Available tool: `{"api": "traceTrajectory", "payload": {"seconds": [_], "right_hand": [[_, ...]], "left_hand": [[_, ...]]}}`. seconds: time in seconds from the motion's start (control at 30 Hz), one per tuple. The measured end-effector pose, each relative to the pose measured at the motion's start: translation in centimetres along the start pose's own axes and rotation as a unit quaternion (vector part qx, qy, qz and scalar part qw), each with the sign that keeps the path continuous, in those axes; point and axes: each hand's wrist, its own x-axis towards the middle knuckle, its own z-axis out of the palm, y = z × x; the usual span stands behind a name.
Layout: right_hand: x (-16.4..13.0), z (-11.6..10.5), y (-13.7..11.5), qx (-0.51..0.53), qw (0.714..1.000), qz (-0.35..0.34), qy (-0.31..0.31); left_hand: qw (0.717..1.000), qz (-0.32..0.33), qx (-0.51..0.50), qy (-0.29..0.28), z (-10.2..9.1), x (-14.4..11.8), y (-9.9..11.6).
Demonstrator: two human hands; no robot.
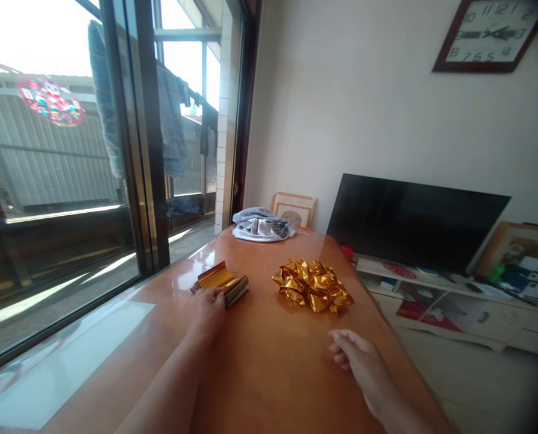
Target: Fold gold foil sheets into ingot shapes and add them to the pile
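My left hand is at the near side of a stack of gold foil paper, its fingers bent and closed on the near edge. The top sheet curls up at its far edge. To the right lies a loose heap of folded gold foil pieces, shiny and crumpled-looking. My right hand hovers over the table just nearer than this heap, apart from it. Its thumb and fingers are drawn together, and nothing shows between them.
The brown glossy table narrows away from me. Grey cloth is bunched at its far end. A glass sliding door runs along the left. On the right, a television stands on a white cabinet.
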Motion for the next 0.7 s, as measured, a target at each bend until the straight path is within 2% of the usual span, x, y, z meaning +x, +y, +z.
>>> {"api": "traceTrajectory", "payload": {"seconds": [0.33,0.7], "right_hand": [[0.0,0.2,0.2,-0.051,0.999,-0.011,-0.008],[0.6,0.0,1.4,-0.086,0.996,-0.013,-0.026]], "left_hand": [[0.993,-0.063,-0.093,0.025,0.1,-0.5,0.1],[0.965,-0.132,-0.214,0.081,-1.3,-1.1,2.4]]}}
